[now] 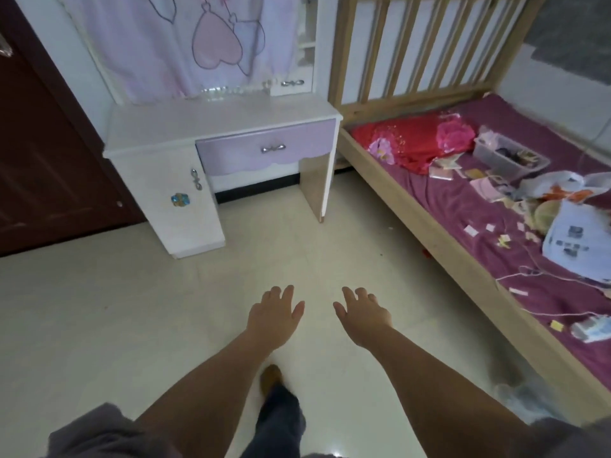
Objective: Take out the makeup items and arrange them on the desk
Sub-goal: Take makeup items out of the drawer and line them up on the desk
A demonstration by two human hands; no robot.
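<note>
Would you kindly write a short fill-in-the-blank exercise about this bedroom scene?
1. The drawer under the desk top has a front coloured ____.
2. The clear plastic box sits on the ____.
3. Both the left hand and the right hand are held out over the floor and hold ____.
4. The drawer is ____, its front flush with the desk.

Missing words: purple; bed; nothing; closed

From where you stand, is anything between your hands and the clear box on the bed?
Nothing visible. Both hands, left and right, hang empty over bare floor; the clear box sits beyond the bed's wooden side rail, amid loose clutter.
</note>
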